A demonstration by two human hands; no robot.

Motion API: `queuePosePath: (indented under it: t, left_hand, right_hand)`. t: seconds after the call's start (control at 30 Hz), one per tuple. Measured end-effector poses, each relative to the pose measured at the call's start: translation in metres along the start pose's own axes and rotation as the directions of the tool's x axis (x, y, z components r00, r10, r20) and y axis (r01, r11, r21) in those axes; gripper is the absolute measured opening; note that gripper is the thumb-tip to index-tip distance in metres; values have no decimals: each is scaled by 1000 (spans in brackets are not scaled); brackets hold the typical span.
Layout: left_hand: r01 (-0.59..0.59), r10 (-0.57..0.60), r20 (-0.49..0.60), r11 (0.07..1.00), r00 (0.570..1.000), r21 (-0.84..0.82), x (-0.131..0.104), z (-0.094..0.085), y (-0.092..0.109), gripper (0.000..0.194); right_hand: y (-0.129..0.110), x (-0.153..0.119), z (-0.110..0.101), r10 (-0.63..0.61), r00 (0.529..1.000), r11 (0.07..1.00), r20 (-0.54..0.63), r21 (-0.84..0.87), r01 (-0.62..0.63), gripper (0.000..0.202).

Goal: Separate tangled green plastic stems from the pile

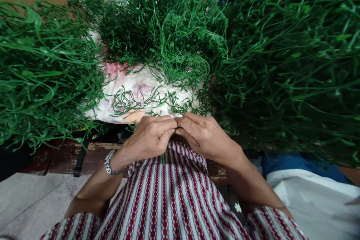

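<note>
In the head view, heaped green stems (292,56) flank and back a floral cloth (143,84); loose thin, curling sprigs (135,101) lie on it, just beyond the left hand (153,135) and right hand (202,135), whose fingertips pinch together, contents hidden

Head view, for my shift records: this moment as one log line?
left hand: fingertips meet right hand | held item: unclear | stems: on cloth
</note>
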State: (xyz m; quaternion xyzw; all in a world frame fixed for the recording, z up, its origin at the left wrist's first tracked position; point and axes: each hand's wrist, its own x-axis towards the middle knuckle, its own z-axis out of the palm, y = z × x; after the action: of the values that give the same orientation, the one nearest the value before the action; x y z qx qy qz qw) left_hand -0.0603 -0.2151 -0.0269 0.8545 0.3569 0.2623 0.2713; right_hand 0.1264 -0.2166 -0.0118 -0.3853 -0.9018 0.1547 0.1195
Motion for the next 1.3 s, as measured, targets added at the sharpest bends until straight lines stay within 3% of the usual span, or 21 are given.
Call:
queuePosePath:
  t: [0.17,0.23,0.3,0.4,0.47,0.6,0.67,0.7,0.77,0.87,0.93,1.13,1.3]
  left_hand:
    - [10,-11,40,1000,999,14,-6,3,1,22]
    - [12,-10,65,999,998,-38,-6,0,2,21]
    - [-32,55,103,978,993,-206,-4,-7,2,22]
    - [-80,196,172,851,965,-519,1,-15,-1,22]
    - [-49,241,203,750,949,-660,2,-17,-5,20]
    - [7,251,164,529,954,-849,-2,-13,-15,20]
    - [30,168,123,470,978,-882,-4,-10,-18,20]
    - [53,88,108,479,990,-876,-5,-8,-19,19]
    - [103,-102,57,526,993,-844,-5,-5,-19,16]
    - [98,-303,-98,570,948,-816,-5,1,-16,13]
    - [89,-366,-185,617,912,-782,-4,4,-14,12]
    - [136,-321,-181,756,930,-641,-10,5,-9,7]
    - [148,-263,-255,907,930,-395,-15,7,-6,12]
  right_hand:
    - [3,-2,-6,38,985,983,170,172,-68,19]
    - [5,-2,-7,-12,983,961,186,274,-40,24]
    - [8,0,-5,-132,977,897,166,439,47,29]
    - [11,5,1,-345,934,680,91,711,181,32]
    - [12,7,7,-415,909,517,50,835,190,30]
    - [13,5,15,-430,903,266,-3,955,130,33]
    - [15,3,16,-358,931,196,-66,970,144,33]
    - [16,3,16,-274,957,223,-94,962,159,32]
    - [17,5,16,-65,986,392,-152,905,165,27]
    - [10,11,20,105,962,667,-253,736,121,39]
    - [2,13,27,147,945,756,-293,649,84,42]
    - [-12,9,40,156,917,879,-366,476,41,18]
    - [-9,4,35,144,929,896,-342,443,24,8]
